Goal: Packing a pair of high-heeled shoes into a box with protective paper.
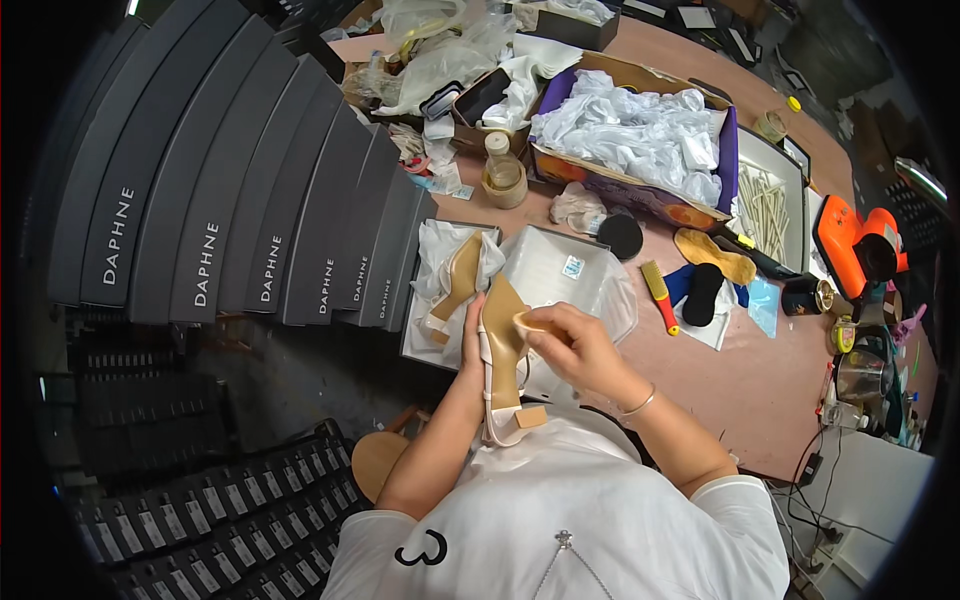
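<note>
A heeled sandal [504, 350] with a tan sole and pale straps is held upright before my chest, its sole facing up toward me and its block heel at the bottom. My left hand [470, 350] grips it along the left side. My right hand [575, 345] is closed in a pinch on a small pale piece [523, 322] against the sole's right edge; its kind I cannot make out. Just beyond, a matching sandal [462, 275] lies on white tissue in an open shoebox [425, 345]. Beside it is a white paper-lined box part [540, 255].
Tall stacks of dark shoeboxes [230, 190] rise at the left. A purple carton [640, 195] of crumpled white plastic stands on the table [760, 375]. Nearby are a glass jar [504, 185], a red-handled brush [660, 295], a black pad [620, 236] and a tray of white sticks [768, 205].
</note>
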{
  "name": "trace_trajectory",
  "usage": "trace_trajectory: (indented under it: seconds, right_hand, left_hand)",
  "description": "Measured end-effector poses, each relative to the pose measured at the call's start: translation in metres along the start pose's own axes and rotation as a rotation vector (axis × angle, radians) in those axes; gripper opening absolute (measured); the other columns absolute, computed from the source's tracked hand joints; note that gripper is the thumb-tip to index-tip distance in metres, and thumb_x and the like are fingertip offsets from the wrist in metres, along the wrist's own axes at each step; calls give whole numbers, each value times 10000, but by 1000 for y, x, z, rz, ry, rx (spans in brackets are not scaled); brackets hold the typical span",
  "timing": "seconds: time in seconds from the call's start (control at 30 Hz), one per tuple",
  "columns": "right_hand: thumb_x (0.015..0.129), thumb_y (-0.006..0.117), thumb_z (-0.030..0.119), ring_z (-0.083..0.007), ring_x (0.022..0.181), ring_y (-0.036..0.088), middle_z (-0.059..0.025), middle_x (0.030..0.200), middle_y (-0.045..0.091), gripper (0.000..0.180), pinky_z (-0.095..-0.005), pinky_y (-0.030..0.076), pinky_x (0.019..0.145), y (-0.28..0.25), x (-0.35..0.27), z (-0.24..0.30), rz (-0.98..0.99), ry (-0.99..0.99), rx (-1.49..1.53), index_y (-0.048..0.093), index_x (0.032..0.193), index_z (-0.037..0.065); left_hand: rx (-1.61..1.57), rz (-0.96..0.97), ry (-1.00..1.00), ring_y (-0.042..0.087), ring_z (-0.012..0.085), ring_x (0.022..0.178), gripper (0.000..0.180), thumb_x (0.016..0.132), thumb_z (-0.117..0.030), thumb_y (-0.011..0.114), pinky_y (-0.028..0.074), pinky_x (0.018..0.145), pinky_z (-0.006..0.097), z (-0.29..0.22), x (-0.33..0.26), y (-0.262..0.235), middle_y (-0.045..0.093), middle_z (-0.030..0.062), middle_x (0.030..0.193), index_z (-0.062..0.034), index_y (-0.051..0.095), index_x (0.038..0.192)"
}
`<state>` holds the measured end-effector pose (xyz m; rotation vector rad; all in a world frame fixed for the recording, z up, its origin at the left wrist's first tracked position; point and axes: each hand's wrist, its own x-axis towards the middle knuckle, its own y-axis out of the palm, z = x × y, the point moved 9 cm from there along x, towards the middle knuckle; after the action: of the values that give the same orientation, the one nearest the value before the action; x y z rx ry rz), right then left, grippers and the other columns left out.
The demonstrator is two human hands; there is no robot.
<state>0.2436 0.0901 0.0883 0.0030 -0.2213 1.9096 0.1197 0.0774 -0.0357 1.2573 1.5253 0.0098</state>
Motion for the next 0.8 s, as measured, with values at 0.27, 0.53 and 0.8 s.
trace_trajectory:
  seconds: [0.27,0.53,0.8]
  right_hand:
    - [746,676,104,-224,669,589,-73,838,540,446,-324,479,540,55,-42,19,371,-343,-452,618,1188,116]
    - [726,650,65,-216,672,580,-44,849,536,457,-317,476,584,69,-57,22,689,-340,-87,658,1163,199]
    - [777,627,32,-237,741,602,-76,854,553,358,-325,490,627,64,-46,18,478,-198,-288,676,1112,151]
  left_hand:
    - [20,5,-18,626,314,719,722,862,-615,407,543,638,370,8,-2,-9,614,201,917,40,521,1145]
    - [42,54,-6,630,314,775,725,873,-607,385,550,638,401,21,-1,-9,602,206,991,29,490,1204]
    - [-13,60,-15,617,332,853,631,894,-567,394,541,683,443,19,-1,-18,575,213,1060,-32,493,1213]
